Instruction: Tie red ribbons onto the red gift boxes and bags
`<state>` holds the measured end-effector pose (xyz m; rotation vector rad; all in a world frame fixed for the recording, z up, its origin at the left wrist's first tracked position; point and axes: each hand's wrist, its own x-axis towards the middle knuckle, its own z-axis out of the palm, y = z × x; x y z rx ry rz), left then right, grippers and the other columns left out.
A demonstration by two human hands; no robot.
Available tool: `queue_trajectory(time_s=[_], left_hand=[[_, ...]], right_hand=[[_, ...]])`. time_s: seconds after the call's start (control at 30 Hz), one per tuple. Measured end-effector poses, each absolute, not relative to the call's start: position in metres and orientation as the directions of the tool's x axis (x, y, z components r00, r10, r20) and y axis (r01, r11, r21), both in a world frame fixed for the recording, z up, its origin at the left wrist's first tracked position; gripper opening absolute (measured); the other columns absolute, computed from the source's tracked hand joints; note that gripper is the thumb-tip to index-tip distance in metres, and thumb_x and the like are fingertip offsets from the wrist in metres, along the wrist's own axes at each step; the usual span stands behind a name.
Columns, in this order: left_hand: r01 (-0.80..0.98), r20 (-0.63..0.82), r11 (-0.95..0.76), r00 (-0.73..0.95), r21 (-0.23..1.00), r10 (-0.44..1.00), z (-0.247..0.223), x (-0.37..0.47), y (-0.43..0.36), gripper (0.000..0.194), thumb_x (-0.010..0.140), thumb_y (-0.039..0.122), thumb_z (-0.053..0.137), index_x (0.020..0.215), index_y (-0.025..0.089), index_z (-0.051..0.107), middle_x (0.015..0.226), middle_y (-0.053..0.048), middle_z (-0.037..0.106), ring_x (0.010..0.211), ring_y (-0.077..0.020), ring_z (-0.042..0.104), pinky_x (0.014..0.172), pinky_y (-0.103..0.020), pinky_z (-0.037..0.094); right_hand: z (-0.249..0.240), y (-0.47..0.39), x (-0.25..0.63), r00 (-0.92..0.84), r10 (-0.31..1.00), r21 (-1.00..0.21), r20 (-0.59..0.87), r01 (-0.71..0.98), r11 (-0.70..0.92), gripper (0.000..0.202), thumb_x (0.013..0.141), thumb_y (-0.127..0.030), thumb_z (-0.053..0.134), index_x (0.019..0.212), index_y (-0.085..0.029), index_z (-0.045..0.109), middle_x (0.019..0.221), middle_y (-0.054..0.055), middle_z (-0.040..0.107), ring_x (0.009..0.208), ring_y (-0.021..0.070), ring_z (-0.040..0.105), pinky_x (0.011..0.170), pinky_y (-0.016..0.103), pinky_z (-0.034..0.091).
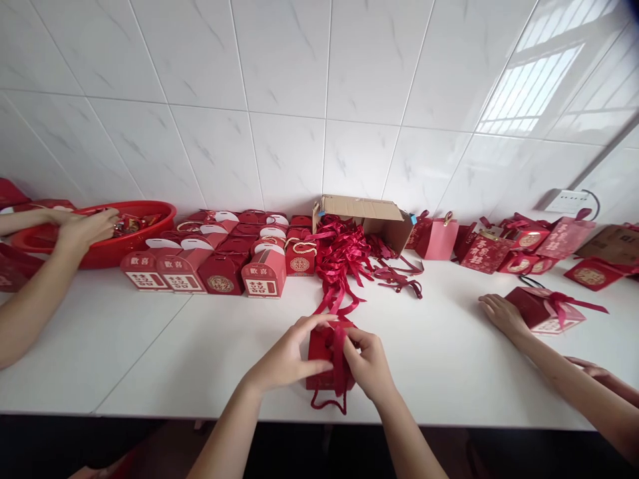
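A small red box (315, 374) sits near the front edge of the white table, with a dark red cord handle (329, 403) hanging toward me. A red ribbon (339, 359) lies across its top. My left hand (292, 352) is at the box's left side, thumb and fingers spread apart around its top corner. My right hand (368, 362) is closed at the right side, thumb and index finger pinching the ribbon. Just beyond the box, a loose pile of red ribbons (344, 249) spills from an open cardboard box (399, 233).
Rows of red gift boxes (219, 273) stand left of the ribbons. Another person's hands reach into a red basin (164, 219) at far left. At right, another person's hand (504, 316) touches a ribboned box (536, 309); more boxes (486, 251) line the tiled wall.
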<state>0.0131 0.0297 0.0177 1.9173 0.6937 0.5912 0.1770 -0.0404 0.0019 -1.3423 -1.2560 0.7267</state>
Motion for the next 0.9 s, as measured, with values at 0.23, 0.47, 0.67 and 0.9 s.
queue_trajectory(time_s=[0.23, 0.47, 0.67, 0.9], left_hand=[[0.233, 0.131, -0.355, 0.641, 0.905, 0.756, 0.027, 0.026, 0.026, 0.028, 0.077, 0.022, 0.068, 0.104, 0.022, 0.063, 0.111, -0.004, 0.066, 0.108, -0.0213, 0.058, 0.100, -0.035, 0.042], [0.235, 0.140, -0.353, 0.620, 0.905, 0.772, 0.033, 0.032, 0.025, 0.013, 0.077, 0.019, 0.065, 0.090, 0.020, 0.065, 0.096, -0.002, 0.069, 0.095, -0.0188, 0.063, 0.091, -0.030, 0.046], [0.241, 0.148, -0.350, 0.594, 0.905, 0.791, 0.032, 0.031, 0.026, 0.007, 0.077, 0.021, 0.066, 0.084, 0.018, 0.066, 0.088, -0.002, 0.070, 0.088, -0.0184, 0.064, 0.087, -0.030, 0.048], [0.242, 0.171, -0.380, 0.599, 0.893, 0.782, 0.025, 0.026, 0.025, 0.014, 0.088, 0.025, 0.054, 0.096, 0.019, 0.062, 0.098, -0.005, 0.068, 0.097, -0.0194, 0.063, 0.090, -0.032, 0.048]], right_hand=[[0.003, -0.041, 0.178, 0.211, 0.958, -0.968, 0.194, 0.202, 0.151, 0.040, 0.089, -0.043, 0.048, 0.063, -0.015, 0.060, 0.059, 0.001, 0.055, 0.056, 0.0123, 0.047, 0.051, 0.023, 0.040], [0.002, -0.043, 0.182, 0.164, 0.964, -0.955, 0.209, 0.245, 0.166, 0.032, 0.091, -0.035, 0.046, 0.072, -0.015, 0.063, 0.065, 0.002, 0.058, 0.060, 0.0128, 0.048, 0.056, 0.024, 0.040], [0.000, -0.045, 0.184, 0.145, 0.967, -0.960, 0.211, 0.220, 0.176, 0.026, 0.089, -0.028, 0.047, 0.079, -0.016, 0.067, 0.072, 0.003, 0.064, 0.065, 0.0141, 0.054, 0.060, 0.024, 0.043], [-0.001, -0.043, 0.183, 0.151, 0.971, -0.968, 0.183, 0.200, 0.151, 0.029, 0.091, -0.032, 0.045, 0.087, -0.015, 0.068, 0.074, 0.004, 0.065, 0.068, 0.0160, 0.055, 0.062, 0.025, 0.045]])
